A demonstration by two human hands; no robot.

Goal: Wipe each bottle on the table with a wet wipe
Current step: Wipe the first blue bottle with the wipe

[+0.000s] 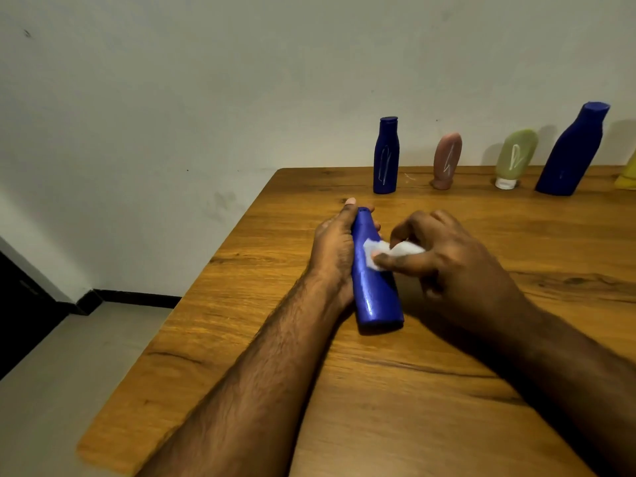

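Left hand (332, 246) grips a blue bottle (373, 280) from its left side, fingers (349, 202) curled round the neck end; cap end points away from the person, base toward them. The bottle lies tilted near the counter (241, 339) surface, mid-counter, close to the left edge. Can't tell if the base touches the wood.

Right hand (447, 259) pinches a white wet wipe (382, 251) between thumb and fingers, wipe pressed on the bottle's upper face, about midway along the body.

Back row along the wall, upright, left to right: small dark blue bottle (386, 156), pink tube (446, 161), green tube (514, 158) on a white cap, large blue bottle (573, 149), yellow item (627, 177) cut by the frame edge. White scribble marks on the first three.
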